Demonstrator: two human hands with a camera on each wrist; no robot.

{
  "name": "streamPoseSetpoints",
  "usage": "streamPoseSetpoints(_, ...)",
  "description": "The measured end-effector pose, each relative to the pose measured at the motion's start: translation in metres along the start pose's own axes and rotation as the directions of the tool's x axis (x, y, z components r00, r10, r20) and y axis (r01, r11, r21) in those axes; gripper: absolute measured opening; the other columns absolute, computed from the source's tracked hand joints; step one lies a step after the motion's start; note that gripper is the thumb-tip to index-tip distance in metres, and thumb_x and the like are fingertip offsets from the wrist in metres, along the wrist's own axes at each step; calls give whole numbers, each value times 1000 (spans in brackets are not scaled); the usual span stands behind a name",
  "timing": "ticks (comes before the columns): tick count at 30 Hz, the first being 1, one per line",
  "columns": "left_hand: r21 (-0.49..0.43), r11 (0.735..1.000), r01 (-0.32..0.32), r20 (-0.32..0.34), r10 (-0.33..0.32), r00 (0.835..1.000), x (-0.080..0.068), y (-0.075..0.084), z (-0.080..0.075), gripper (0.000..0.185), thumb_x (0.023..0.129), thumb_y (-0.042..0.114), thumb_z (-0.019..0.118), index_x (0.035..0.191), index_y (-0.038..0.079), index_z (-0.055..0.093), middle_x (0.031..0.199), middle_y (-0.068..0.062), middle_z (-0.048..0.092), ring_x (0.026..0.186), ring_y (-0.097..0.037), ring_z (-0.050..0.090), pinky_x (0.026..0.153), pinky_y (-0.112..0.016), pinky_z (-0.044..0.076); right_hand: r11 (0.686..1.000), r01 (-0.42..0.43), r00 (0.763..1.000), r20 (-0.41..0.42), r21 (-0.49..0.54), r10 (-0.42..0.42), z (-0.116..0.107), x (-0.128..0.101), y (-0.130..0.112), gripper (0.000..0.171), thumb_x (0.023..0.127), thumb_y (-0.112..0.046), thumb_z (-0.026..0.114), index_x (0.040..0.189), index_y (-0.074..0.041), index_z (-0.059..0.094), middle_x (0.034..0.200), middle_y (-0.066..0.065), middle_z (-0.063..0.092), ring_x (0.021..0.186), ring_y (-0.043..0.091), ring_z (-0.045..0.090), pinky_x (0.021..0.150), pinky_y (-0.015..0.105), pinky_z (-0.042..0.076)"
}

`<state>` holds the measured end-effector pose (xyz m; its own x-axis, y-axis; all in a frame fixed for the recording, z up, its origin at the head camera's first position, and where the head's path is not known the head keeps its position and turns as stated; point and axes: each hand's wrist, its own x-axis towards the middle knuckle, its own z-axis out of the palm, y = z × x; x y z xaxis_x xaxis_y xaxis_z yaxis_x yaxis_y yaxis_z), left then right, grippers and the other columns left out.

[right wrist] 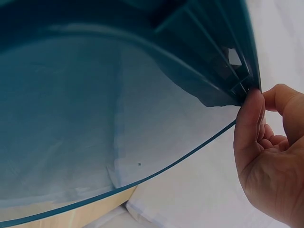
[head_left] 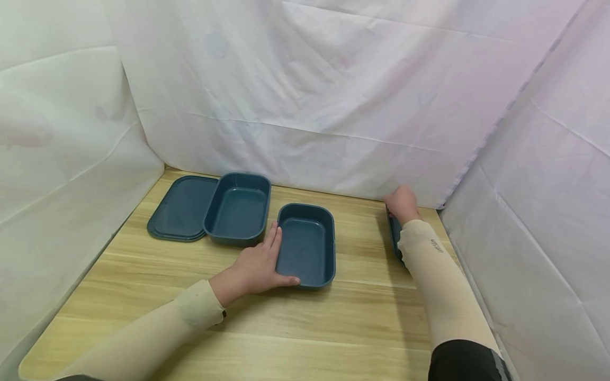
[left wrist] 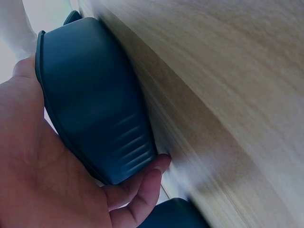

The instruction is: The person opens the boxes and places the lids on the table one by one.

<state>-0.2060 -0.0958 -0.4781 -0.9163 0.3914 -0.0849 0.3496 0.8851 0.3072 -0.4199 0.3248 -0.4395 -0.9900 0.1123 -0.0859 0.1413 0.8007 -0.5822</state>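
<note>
Tray (head_left: 306,244) mid-table held at its near-left corner by left hand (head_left: 257,267), right hand (head_left: 402,203) pinching lid (head_left: 394,235) edge by the back cloth; thin fingertip pinch could let lid slip.

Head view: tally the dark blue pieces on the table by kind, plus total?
Open containers: 2, the one by the left hand and the one behind it
Flat lids: 2, one lying far left, one tipped on edge at the right hand
Total: 4 pieces, all dark blue
</note>
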Motion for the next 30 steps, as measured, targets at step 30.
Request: streamPoseSetpoints(30,11,1000,-8,7,8,1000,-2,1,-1,145,84,98,61,175,-3,10,183,-22,-4,147,-40,56,94,-51,60,999,-7,1000,-7,-37,7,13,-3,3,37,104,-11,61,67,-9,58,59,7,63,57,25,69,58,36,59)
